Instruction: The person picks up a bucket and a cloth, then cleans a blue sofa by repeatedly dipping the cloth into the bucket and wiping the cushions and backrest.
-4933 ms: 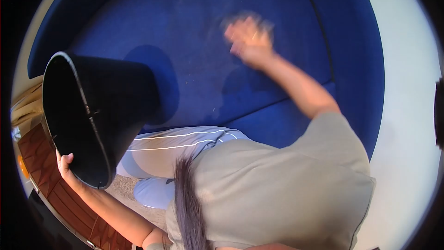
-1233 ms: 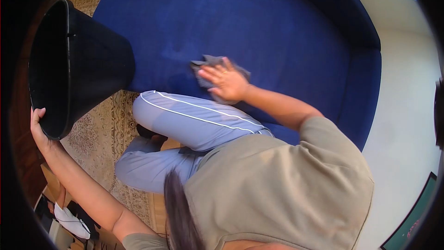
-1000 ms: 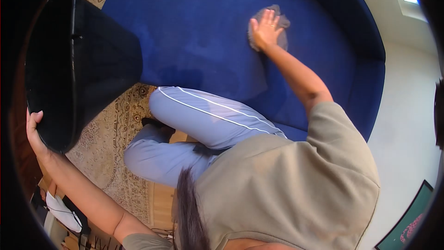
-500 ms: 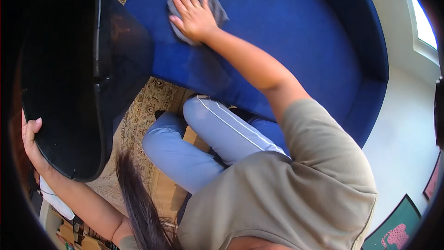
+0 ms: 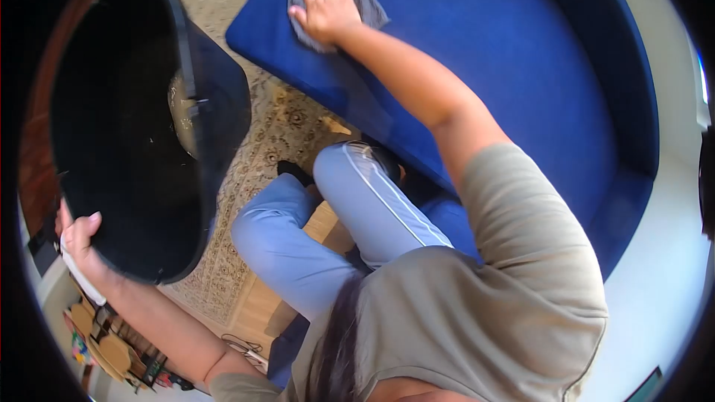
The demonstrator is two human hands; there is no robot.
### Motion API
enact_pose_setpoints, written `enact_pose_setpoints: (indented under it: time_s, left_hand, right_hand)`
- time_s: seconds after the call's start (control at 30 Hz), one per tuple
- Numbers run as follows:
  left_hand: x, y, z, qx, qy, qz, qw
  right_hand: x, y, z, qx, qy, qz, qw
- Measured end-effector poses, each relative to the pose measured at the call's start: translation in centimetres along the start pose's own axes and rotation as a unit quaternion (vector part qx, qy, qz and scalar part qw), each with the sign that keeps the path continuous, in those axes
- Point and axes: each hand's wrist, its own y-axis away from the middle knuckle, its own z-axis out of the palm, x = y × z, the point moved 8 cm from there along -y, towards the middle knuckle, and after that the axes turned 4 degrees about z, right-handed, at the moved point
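My left hand [image 5: 82, 237] grips the rim of a large black bin [image 5: 123, 231], thumb on the inside and the other fingers mostly hidden behind. The bin is tilted with its wide mouth towards me. A pale patch and a few light specks show inside it. My right hand [image 5: 328, 11] lies flat with fingers spread on a crumpled grey cloth [image 5: 372, 16]. The cloth rests on the blue sofa seat [image 5: 477, 45], near its front corner. A darker area shows on the upholstery just below the cloth.
A patterned rug [image 5: 279, 115] covers the floor between bin and sofa. My bent legs [image 5: 372, 201] are beside the sofa's front edge. The raised sofa back [image 5: 596, 52] curves along the right. Shelves with wooden items [image 5: 112, 353] and a cable [image 5: 246, 346] are at lower left.
The bin has swung away from the sofa and tipped, so more of its inside and the rug show. My right hand and the cloth appear slightly higher and further right; the whole view has shifted.
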Motion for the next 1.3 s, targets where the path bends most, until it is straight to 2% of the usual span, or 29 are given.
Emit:
enact_pose_setpoints:
  time_s: [0.07,0.1,0.13,0.2,0.27,0.33,0.37,0.43,0.5,0.53,0.57,0.6,0.63,0.73,0.8,0.87,0.93,1.0,1.07,1.1,1.17,1.2,1.27,1.3]
  left_hand:
    - [-0.7,2.3,-0.3,0.002,-0.036,-0.023,0.999]
    - [-1.2,3.1,0.5,-0.002,-0.026,0.001,1.0]
    - [-3.1,4.1,-1.0,0.029,-0.033,-0.003,0.999]
    - [-8.0,4.6,-1.5,0.046,-0.016,-0.03,0.998]
    - [-13.2,5.5,-2.9,0.107,-0.043,-0.067,0.991]
    - [-18.1,6.2,-4.4,0.129,-0.053,-0.077,0.987]
    - [-20.3,6.6,-4.7,0.136,-0.032,-0.087,0.986]
    - [-24.3,7.7,-4.8,0.147,-0.015,-0.101,0.984]
    - [-27.0,8.9,-4.3,0.168,-0.034,-0.117,0.978]
    - [-28.5,9.1,-3.8,0.138,-0.003,-0.101,0.985]
    - [-29.2,9.4,-3.5,0.147,0.006,-0.105,0.984]
    - [-29.6,9.5,-3.0,0.154,0.017,-0.107,0.982]
    - [-29.9,9.2,-2.5,0.149,0.019,-0.111,0.982]
    - [-31.1,9.4,-1.9,0.148,0.017,-0.14,0.979]
    - [-31.8,9.0,-0.3,0.114,0.04,-0.129,0.984]
    - [-31.4,9.1,0.9,0.076,0.004,-0.138,0.987]
    - [-31.0,9.1,2.1,0.089,0.038,-0.126,0.987]
    - [-30.7,9.8,3.4,0.069,0.038,-0.122,0.989]
    - [-29.1,10.5,4.5,0.078,0.041,-0.094,0.992]
    - [-28.9,11.0,4.8,0.076,0.036,-0.105,0.991]
    - [-28.4,12.0,5.0,0.074,0.047,-0.098,0.991]
    - [-28.1,12.6,4.8,0.087,0.054,-0.094,0.99]
    - [-26.8,13.6,3.9,0.125,0.042,-0.063,0.989]
    - [-27.2,13.3,3.1,0.115,0.021,-0.07,0.991]
  right_hand:
    - [-1.4,-3.9,1.3,0.031,0.004,0.035,0.999]
    - [-2.0,-3.3,1.1,0.029,-0.015,0.006,0.999]
    - [-2.4,-2.0,0.2,0.031,-0.022,-0.022,0.999]
    - [-3.5,5.1,-1.0,-0.04,-0.039,-0.112,0.992]
    - [-4.3,13.4,-5.0,-0.096,-0.058,-0.15,0.982]
    - [-4.2,18.9,-6.4,-0.211,-0.011,-0.194,0.958]
    - [-4.9,17.9,-6.1,-0.216,-0.007,-0.198,0.956]
    - [-6.2,14.9,-5.6,-0.165,-0.002,-0.194,0.967]
    - [-9.7,8.3,-3.2,-0.096,-0.006,-0.2,0.975]
    - [-11.6,4.9,-1.9,-0.059,0.007,-0.2,0.978]
    - [-13.4,1.5,-0.8,-0.034,-0.003,-0.187,0.982]
    - [-15.1,-1.6,0.2,-0.03,0.005,-0.17,0.985]
    - [-16.4,-4.4,1.7,-0.07,-0.003,-0.138,0.988]
    - [-17.0,-5.5,3.8,-0.061,-0.006,-0.118,0.991]
    - [-15.7,-1.5,0.1,-0.018,-0.042,-0.141,0.989]
    - [-13.4,4.7,-3.2,-0.055,0.0,-0.156,0.986]
    - [-8.8,11.7,-6.2,-0.123,0.022,-0.101,0.987]
    - [-1.1,19.6,-10.1,-0.168,0.018,0.019,0.985]
    - [7.8,29.9,-14.0,-0.138,0.055,0.116,0.982]
    - [12.1,36.0,-15.7,-0.156,0.095,0.183,0.966]
    - [19.1,46.2,-18.9,-0.193,0.195,0.364,0.89]
    - [21.1,48.6,-20.4,-0.193,0.2,0.425,0.861]
    - [20.6,45.8,-21.7,-0.172,0.195,0.357,0.897]
    - [20.3,43.8,-20.5,-0.087,0.157,0.343,0.922]
